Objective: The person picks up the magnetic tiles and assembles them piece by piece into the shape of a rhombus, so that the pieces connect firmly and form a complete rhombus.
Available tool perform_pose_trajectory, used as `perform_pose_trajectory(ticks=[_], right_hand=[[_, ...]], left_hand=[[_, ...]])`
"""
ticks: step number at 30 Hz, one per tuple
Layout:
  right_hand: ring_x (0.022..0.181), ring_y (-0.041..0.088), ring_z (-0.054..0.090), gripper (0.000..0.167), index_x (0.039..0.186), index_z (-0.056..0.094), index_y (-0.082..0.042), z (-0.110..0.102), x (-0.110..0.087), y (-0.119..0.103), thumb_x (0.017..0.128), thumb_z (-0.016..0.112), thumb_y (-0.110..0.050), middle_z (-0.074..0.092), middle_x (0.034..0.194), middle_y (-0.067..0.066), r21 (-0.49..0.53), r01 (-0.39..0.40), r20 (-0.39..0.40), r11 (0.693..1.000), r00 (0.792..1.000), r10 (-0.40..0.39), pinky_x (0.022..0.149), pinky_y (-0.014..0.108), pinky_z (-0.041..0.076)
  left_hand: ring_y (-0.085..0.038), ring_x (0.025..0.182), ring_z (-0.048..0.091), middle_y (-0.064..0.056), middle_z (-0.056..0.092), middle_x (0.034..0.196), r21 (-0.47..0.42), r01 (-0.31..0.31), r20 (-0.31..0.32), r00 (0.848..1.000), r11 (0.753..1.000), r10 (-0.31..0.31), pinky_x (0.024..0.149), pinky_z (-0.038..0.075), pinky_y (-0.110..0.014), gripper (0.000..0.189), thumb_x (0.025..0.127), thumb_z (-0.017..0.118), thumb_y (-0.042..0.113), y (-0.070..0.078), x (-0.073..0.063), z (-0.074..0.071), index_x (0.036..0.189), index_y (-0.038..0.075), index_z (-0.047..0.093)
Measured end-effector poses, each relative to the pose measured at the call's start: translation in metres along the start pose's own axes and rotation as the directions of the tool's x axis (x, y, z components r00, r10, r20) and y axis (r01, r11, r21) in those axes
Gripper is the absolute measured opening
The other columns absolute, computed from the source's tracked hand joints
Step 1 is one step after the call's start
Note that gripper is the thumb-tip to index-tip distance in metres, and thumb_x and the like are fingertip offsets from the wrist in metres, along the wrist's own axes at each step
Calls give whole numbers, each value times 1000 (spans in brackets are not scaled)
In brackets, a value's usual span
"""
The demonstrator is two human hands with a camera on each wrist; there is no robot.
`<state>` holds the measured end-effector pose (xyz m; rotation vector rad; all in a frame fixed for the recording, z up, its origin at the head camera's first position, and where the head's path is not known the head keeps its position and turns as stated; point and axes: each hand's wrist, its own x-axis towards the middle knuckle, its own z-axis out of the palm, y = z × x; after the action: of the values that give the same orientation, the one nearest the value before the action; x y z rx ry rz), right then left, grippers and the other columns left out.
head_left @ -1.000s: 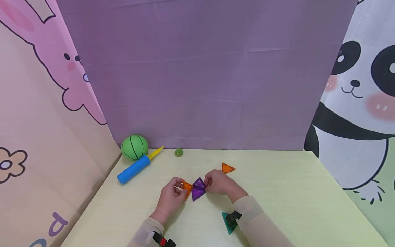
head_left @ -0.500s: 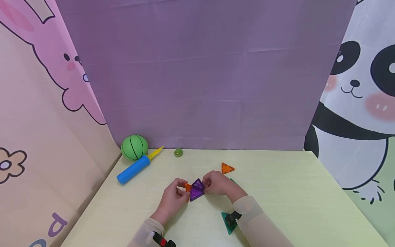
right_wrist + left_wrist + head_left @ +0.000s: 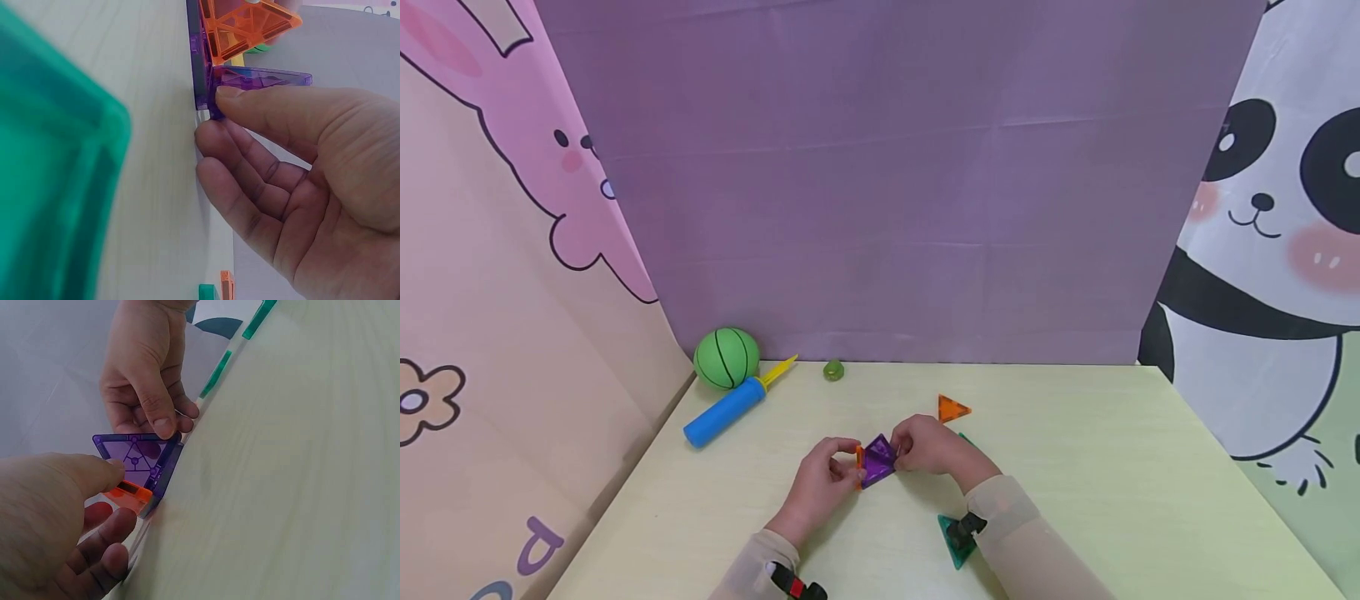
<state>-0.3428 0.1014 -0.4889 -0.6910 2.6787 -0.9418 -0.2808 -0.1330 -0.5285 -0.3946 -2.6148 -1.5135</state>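
Head view: the left hand [image 3: 818,482] pinches an orange tile [image 3: 860,468], seen edge-on, beside the joined purple tiles [image 3: 878,463] — one flat on the table [image 3: 1097,467], one raised. The right hand [image 3: 928,446], thumb against fingers, pinches the purple pair's right corner. Beyond it lies an orange triangle [image 3: 952,408]; a teal triangle [image 3: 953,540] lies partly hidden by the right wrist — far left, a green ball [image 3: 727,358] and blue pump [image 3: 726,413].

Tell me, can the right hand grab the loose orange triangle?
Probably yes: the loose orange triangle lies close by, nothing between them, but the right hand should first release the purple piece.
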Motion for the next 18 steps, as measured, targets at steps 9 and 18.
perform_pose_trajectory(ticks=[9, 18], right_hand=[[74, 18, 55, 17, 89, 74, -18, 0, 0, 1, 85, 86, -7, 62, 76, -3, 2, 26, 2, 1000, 1000, -26, 69, 35, 48], [74, 18, 56, 17, 89, 75, -19, 0, 1, 3, 85, 86, -8, 63, 74, -4, 0, 39, 5, 999, 999, -39, 69, 35, 49]], left_hand=[[-13, 80, 61, -5, 65, 120, 40, -22, 11, 1000, 999, 21, 69, 55, -23, 42, 94, 81, 12, -2, 0, 1, 133, 11, 66], [-11, 77, 59, -6, 63, 119, 77, -52, 5, 999, 996, 52, 68, 53, -23, 42, 93, 81, 12, -3, 0, 2, 133, 16, 66]])
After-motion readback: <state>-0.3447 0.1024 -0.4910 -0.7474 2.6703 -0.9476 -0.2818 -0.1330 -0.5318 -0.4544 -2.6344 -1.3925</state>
